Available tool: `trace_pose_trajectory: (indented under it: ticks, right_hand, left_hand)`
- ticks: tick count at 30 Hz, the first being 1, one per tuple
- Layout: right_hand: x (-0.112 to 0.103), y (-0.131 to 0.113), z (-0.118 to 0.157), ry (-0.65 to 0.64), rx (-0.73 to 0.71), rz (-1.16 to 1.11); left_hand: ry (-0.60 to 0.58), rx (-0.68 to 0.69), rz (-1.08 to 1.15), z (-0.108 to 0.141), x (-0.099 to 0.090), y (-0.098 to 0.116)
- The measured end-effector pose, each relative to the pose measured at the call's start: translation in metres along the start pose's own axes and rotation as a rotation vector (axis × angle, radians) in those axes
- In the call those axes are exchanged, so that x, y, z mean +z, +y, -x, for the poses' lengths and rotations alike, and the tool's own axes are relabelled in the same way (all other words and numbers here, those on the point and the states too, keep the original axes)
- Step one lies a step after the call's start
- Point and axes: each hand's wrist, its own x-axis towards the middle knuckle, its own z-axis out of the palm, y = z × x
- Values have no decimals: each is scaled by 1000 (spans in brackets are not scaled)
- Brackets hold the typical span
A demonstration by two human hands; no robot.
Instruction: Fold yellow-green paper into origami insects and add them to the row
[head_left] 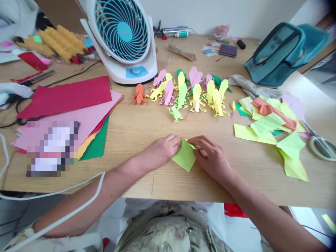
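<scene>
A small piece of lime-green paper (186,159), partly folded at its far edge, lies on the wooden table between my hands. My left hand (167,148) is closed, its fingers pinching the paper's upper left side. The fingers of my right hand (210,152) are bent over the upper right edge, where a narrow flap stands up; they grip the paper there. Part of the far edge is hidden under my fingertips. Just beyond stand several folded paper figures with legs, among them an orange one (139,93), a light green one (182,96) and a yellow one (196,98).
Sheets of coloured paper (70,96) and a pixelated flat object lie at left. A fan (135,71) stands behind. At right are paper scraps (265,129), scissors (324,145) and a teal bag (265,66). A white cable (78,210) passes over my left forearm.
</scene>
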Motion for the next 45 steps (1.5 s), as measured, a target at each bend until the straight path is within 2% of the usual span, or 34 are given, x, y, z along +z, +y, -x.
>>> trace_pose_trajectory:
  ticks: [8, 16, 31, 45]
  right_hand:
    - [-7, 8, 5, -119, -326, 219]
    - [-14, 20, 7, -190, -462, 312]
    - [-18, 25, 5, -258, -495, 253]
    - [-24, 28, 7, -357, -454, 186]
  left_hand:
    - [0, 1, 0, 0, -2, 0]
    - [36, 17, -40, 0, 1, -1]
    - [47, -31, 21, -2, -2, 1]
    - [65, -62, 18, -4, -2, 4]
